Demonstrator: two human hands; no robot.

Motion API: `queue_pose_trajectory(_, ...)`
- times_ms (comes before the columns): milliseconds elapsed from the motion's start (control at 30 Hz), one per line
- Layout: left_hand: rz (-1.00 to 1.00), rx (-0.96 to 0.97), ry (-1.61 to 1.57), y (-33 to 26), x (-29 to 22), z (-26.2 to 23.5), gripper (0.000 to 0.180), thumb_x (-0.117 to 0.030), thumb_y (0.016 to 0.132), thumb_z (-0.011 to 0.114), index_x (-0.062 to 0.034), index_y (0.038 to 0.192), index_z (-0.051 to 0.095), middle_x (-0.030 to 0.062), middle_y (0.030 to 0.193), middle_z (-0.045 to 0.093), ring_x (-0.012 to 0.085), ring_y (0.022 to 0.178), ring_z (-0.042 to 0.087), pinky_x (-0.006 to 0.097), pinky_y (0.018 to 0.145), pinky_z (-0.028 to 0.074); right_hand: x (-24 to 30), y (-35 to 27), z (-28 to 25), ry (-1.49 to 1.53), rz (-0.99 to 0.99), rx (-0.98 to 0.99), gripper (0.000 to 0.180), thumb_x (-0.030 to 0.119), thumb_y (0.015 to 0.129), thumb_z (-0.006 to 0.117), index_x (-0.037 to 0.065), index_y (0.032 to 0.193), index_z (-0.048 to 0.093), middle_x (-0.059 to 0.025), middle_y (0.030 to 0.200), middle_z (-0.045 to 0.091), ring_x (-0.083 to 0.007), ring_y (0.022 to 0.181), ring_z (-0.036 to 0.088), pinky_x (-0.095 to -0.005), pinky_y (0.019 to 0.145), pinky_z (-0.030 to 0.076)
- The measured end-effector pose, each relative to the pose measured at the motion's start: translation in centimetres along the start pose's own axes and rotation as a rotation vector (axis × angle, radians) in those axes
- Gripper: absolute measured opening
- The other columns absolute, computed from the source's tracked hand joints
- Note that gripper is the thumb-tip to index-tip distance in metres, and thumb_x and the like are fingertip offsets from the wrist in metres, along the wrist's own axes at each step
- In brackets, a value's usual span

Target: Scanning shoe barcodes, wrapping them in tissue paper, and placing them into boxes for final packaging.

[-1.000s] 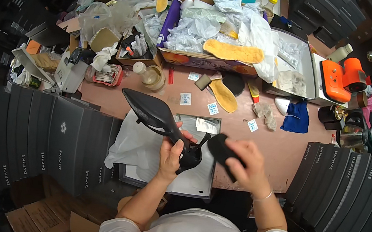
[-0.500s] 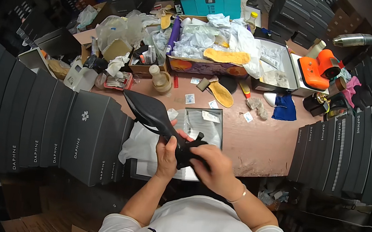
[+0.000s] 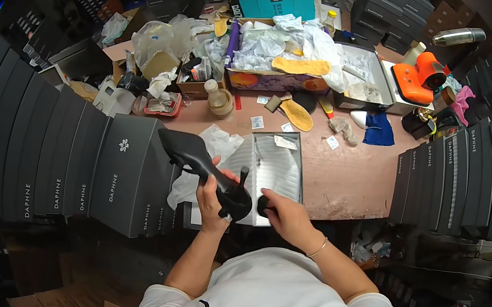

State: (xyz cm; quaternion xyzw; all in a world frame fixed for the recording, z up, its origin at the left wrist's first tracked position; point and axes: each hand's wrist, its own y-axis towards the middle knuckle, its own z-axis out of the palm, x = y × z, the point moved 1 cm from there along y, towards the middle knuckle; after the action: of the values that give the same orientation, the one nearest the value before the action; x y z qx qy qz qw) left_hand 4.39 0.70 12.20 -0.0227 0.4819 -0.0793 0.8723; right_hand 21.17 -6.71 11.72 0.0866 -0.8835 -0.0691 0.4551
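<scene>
My left hand (image 3: 212, 204) is wrapped around a black pointed high-heeled shoe (image 3: 187, 151). The shoe is tilted, its toe to the far left and its thin heel sticking up near my fingers. Just right of it, my right hand (image 3: 290, 220) pinches a small dark rounded piece (image 3: 263, 205); its kind cannot be made out. A gap shows between that piece and the shoe. Below both hands lies an open shoe box (image 3: 301, 167) with white ribbed lining (image 3: 275, 167). Crumpled white tissue paper (image 3: 219, 142) spreads beside it, partly hidden by the shoe.
Grey shoe boxes stand in rows at left (image 3: 130, 182) and right (image 3: 441, 179). Across the back are a carton (image 3: 267, 83) heaped with crumpled paper, a glass jar (image 3: 220, 105), a yellow insole (image 3: 296, 115), a blue cloth (image 3: 379, 131) and an orange device (image 3: 414, 82).
My right hand has drawn away from the shoe to the right, pinching the small dark piece. The shoe has turned in my left hand and shifted slightly left. The view has shifted too.
</scene>
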Motion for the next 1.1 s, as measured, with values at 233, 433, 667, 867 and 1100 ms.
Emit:
queue_pose_trajectory(233,-0.167,-0.157,-0.153,-0.3,1.6,-0.9,0.047,-0.036,0.096,0.042,-0.0023,0.129,0.041,0.0088,0.092,0.058,0.0221,0.083,0.062,0.037,0.075,0.053,-1.2,-0.1,-3.9,0.414,0.245,-0.219,0.052,0.0,0.083,0.064,0.003,0.132,0.046,-0.004,0.087,0.06,-0.0112,0.083,0.057,-0.0239,0.08,0.044)
queue_pose_trajectory(433,-0.145,-0.062,-0.059,-1.9,2.5,-0.1,0.048,-0.036,0.097,0.038,-0.0022,0.132,0.04,0.0081,0.099,0.056,0.0197,0.083,0.061,0.034,0.078,0.053,3.2,3.1,-0.6,0.291,-0.218,-0.097,0.056,0.0,0.074,0.068,0.005,0.127,0.05,-0.0137,0.087,0.062,-0.0285,0.078,0.062,-0.0339,0.069,0.049)
queue_pose_trajectory(667,-0.328,0.042,-0.273,-1.3,1.4,-0.4,0.053,-0.038,0.093,0.041,-0.0004,0.131,0.042,0.0092,0.096,0.061,0.0192,0.085,0.061,0.037,0.077,0.053,0.1,0.5,-2.5,0.284,0.125,-0.208,0.053,0.0,0.081,0.065,0.004,0.131,0.047,-0.0136,0.087,0.065,-0.0239,0.08,0.066,-0.0322,0.072,0.052)
queue_pose_trajectory(867,-0.394,0.013,-0.247,-1.0,2.5,-0.6,0.051,-0.037,0.094,0.036,-0.0004,0.128,0.043,0.0098,0.096,0.061,0.0198,0.078,0.062,0.033,0.068,0.054,2.6,1.3,-1.8,0.199,-0.11,-0.036,0.057,-0.006,0.072,0.069,0.004,0.125,0.052,-0.0125,0.087,0.062,-0.0266,0.078,0.063,-0.033,0.07,0.051)
queue_pose_trajectory(1100,-0.425,0.169,-0.317,0.6,4.4,-1.1,0.058,-0.038,0.092,0.039,0.0029,0.133,0.039,0.0105,0.094,0.062,0.0165,0.085,0.061,0.031,0.078,0.051,2.5,3.4,-3.1,0.287,-0.057,0.0,0.053,-0.001,0.078,0.067,0.004,0.128,0.05,-0.0134,0.091,0.065,-0.0261,0.08,0.065,-0.0313,0.074,0.051)
